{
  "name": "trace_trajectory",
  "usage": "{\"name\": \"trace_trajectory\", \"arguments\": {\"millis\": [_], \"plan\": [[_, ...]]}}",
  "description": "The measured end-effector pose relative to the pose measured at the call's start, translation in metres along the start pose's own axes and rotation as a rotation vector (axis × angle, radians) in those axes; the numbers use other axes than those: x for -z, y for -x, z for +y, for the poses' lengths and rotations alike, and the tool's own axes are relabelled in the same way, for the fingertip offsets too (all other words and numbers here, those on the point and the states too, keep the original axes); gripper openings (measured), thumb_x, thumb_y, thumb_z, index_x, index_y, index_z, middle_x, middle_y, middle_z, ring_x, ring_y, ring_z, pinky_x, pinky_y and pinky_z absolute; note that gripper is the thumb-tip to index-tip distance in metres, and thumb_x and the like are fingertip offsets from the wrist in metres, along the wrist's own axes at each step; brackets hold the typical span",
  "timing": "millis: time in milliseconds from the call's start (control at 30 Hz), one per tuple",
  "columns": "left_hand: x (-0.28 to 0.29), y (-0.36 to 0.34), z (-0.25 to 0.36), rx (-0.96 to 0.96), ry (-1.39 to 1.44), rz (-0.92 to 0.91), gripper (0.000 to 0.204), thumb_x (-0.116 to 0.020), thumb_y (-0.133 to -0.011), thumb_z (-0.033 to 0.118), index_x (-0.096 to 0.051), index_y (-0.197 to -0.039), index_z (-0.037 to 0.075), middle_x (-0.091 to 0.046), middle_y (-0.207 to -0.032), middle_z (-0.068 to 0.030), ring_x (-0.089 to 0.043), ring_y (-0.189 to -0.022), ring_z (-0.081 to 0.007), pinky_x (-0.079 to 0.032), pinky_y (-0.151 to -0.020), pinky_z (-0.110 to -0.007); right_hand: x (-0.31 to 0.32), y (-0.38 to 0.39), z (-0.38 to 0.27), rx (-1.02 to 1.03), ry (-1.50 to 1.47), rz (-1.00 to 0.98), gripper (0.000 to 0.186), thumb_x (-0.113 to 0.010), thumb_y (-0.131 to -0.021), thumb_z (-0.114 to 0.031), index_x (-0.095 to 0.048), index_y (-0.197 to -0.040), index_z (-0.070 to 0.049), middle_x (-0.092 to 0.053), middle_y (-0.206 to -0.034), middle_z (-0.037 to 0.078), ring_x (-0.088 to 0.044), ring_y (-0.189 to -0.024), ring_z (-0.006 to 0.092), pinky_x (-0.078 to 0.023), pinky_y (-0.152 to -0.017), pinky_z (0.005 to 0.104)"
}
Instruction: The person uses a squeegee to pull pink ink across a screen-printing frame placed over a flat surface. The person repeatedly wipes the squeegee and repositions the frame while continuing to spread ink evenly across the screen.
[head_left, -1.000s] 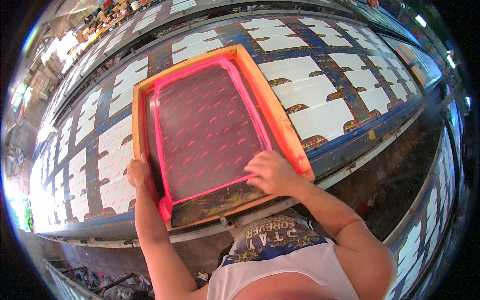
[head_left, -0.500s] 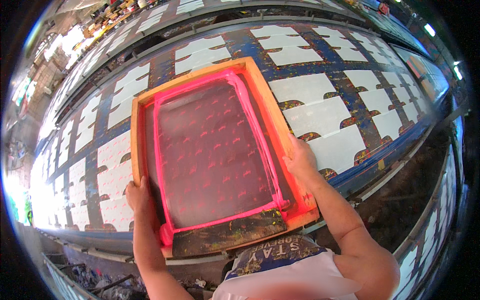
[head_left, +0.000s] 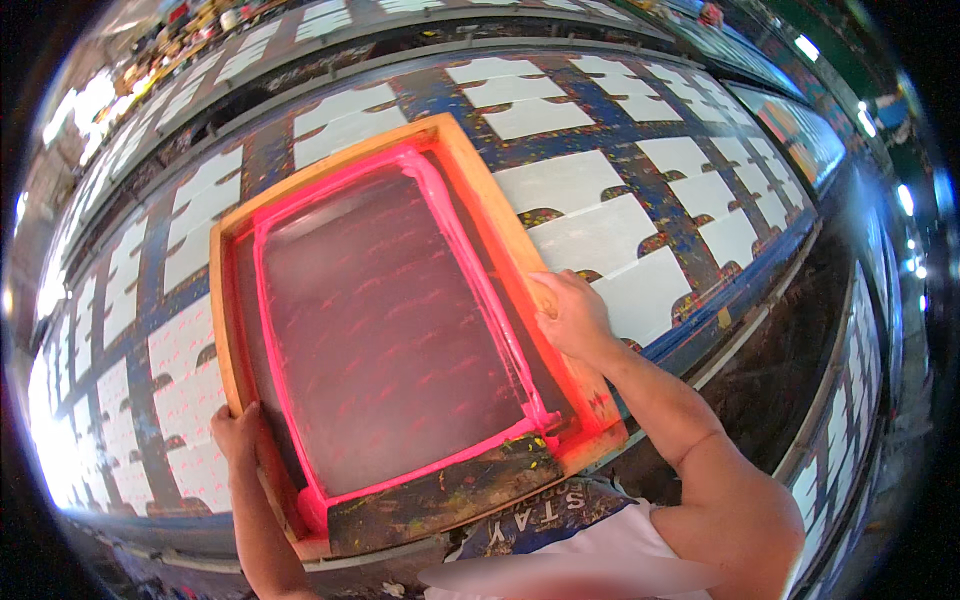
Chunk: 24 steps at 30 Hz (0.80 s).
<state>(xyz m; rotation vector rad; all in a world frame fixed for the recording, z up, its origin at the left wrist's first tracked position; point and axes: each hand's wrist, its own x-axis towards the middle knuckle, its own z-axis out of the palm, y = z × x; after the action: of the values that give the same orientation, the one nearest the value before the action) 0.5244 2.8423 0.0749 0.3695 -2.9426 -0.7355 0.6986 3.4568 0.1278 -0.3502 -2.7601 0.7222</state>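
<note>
You had the wooden screen frame (head_left: 500, 228) in both hands, over the near side of the long table (head_left: 675, 240), its near end past the table edge & close to your torso. Couldn't tell if it was lifted fully clear. Your L hand (head_left: 237, 432) grasped the left rail toward the near corner; your R hand (head_left: 577, 315) was wrapped round the right rail, a bit farther up, thumb on the inner side.

Handling: the wood looked stiff & fairly bulky, prob mod. heavy, w/ extra wt at the near end from the dark board (head_left: 440, 495) lying across it. That board seemed loose, so tipping could've slid it; best kept approx level. The mesh (head_left: 380, 330) looked taut, thin & easy to puncture, so no fingers or pressure there. The pink ink (head_left: 463, 250) ran in a thick glossy band round the mesh, prob wet & slippery; the rails' inner faces were smeared too. Best hold = bare outer wood, mid-rail both sides, abt where your R hand was; L sat nearer the corner, so balance may've been slightly uneven. White panels (head_left: 588, 232) lay just beside the right rail, so low clearance risked smudges.
</note>
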Motion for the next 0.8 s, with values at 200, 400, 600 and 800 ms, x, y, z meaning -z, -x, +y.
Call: {"name": "trace_trajectory", "arguments": {"millis": [200,400,600,800], "plan": [[-0.001,0.010,0.035,0.049,0.256,-0.037,0.030,-0.092,-0.085,0.019,-0.079,-0.089,-0.007,-0.075,-0.075,-0.0086,-0.068,-0.066,-0.0185,-0.055,-0.063,-0.040,0.036,-0.023,0.023,0.076,0.015,0.047,0.057,-0.080,-0.085,-0.009,-0.073,-0.141,-0.012,-0.071,-0.112,0.018,-0.070,-0.112,0.0412,-0.059,-0.102,0.0495],[-0.037,0.033,0.109,0.004,0.398,-0.059,0.024,-0.090,-0.088,0.016,-0.082,-0.096,-0.006,-0.079,-0.081,-0.0071,-0.071,-0.069,-0.0165,-0.057,-0.064,-0.037,0.075,-0.041,0.105,0.057,0.031,0.085,0.056,-0.080,-0.085,-0.007,-0.075,-0.141,-0.013,-0.072,-0.113,0.017,-0.071,-0.112,0.0404,-0.059,-0.101,0.0494],[-0.077,0.103,0.224,-0.131,0.152,0.092,0.024,-0.091,-0.086,0.015,-0.086,-0.102,-0.003,-0.083,-0.086,-0.0089,-0.076,-0.074,-0.0190,-0.061,-0.072,-0.038,0.119,-0.043,0.215,-0.090,0.015,0.143,0.059,-0.075,-0.085,-0.005,-0.074,-0.143,-0.017,-0.074,-0.121,0.018,-0.071,-0.119,0.0412,-0.060,-0.104,0.0508],[-0.129,0.166,0.308,-0.030,0.292,0.059,0.037,-0.096,-0.082,0.022,-0.083,-0.103,-0.006,-0.078,-0.095,-0.0141,-0.074,-0.083,-0.0267,-0.060,-0.079,-0.043,0.166,-0.035,0.323,-0.089,-0.033,0.215,0.059,-0.078,-0.084,-0.002,-0.073,-0.142,-0.012,-0.075,-0.131,0.019,-0.070,-0.128,0.0413,-0.058,-0.111,0.0495]]}}
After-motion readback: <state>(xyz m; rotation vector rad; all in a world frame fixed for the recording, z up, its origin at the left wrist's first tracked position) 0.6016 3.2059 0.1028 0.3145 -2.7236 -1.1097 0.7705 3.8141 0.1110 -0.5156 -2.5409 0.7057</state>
